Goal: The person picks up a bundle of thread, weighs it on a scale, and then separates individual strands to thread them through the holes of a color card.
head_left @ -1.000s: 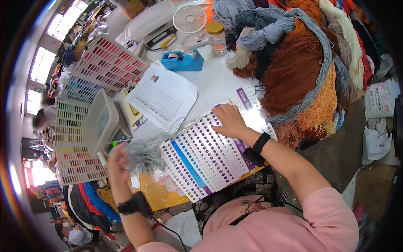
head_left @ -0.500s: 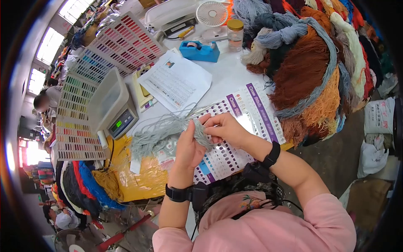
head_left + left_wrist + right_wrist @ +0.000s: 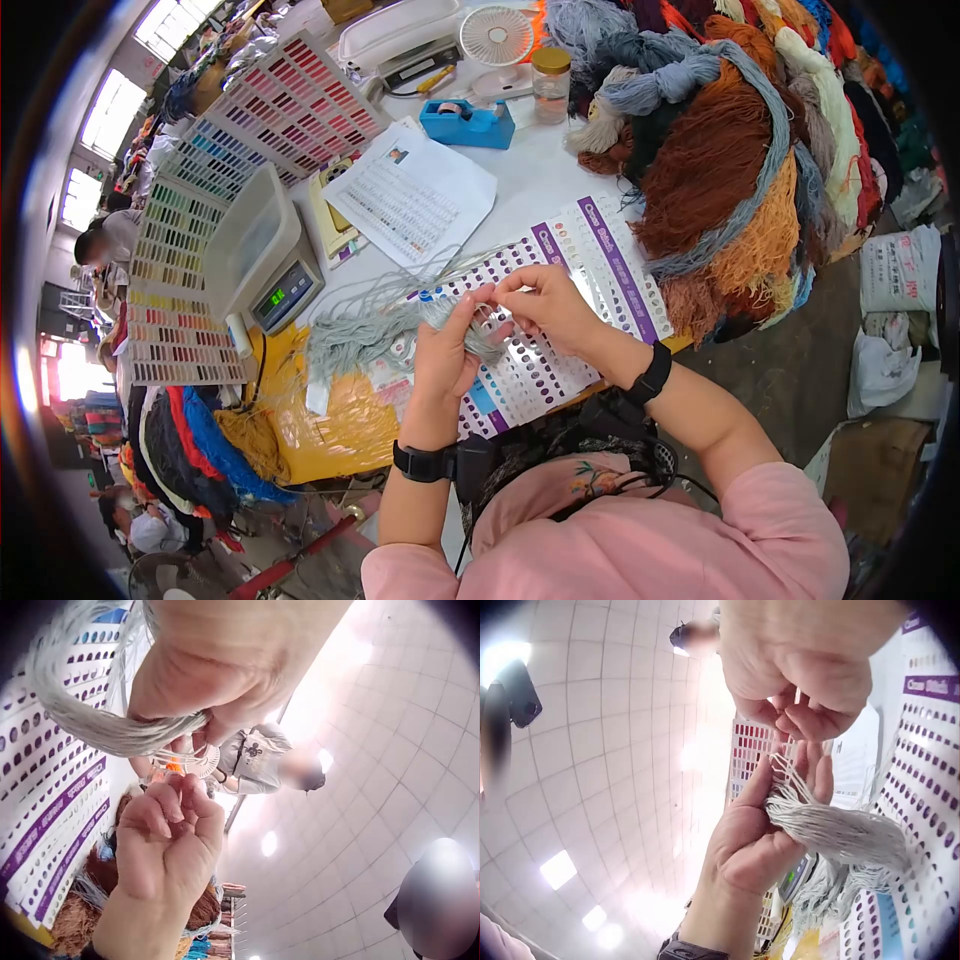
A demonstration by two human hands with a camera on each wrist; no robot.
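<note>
A pale grey-green skein of thread (image 3: 350, 342) trails across the table from my left hand (image 3: 445, 355). In the right wrist view, the looped bundle (image 3: 840, 832) lies over the left palm, gripped between thumb and fingers. My right hand (image 3: 552, 310) is just beside the left fingertips, its thumb and fingers curled together. Between them it pinches a few thin strands (image 3: 784, 766) drawn up from the bundle. Under both hands lies a white card (image 3: 540, 375) with purple bands and rows of holes. The left wrist view shows the right hand (image 3: 169, 840) close below the skein.
To the left stand a scale with a plastic tub (image 3: 285, 290) and a colour chart board (image 3: 170, 270). Printed sheets (image 3: 415, 195), a blue tape dispenser (image 3: 467, 123), a jar (image 3: 550, 88) and a small fan (image 3: 497, 38) lie beyond. Coloured yarn (image 3: 710, 170) is heaped right.
My left hand has come right, bringing the skein over the card. The right hand has lifted off the card and moved to the left fingertips, where it pinches strands.
</note>
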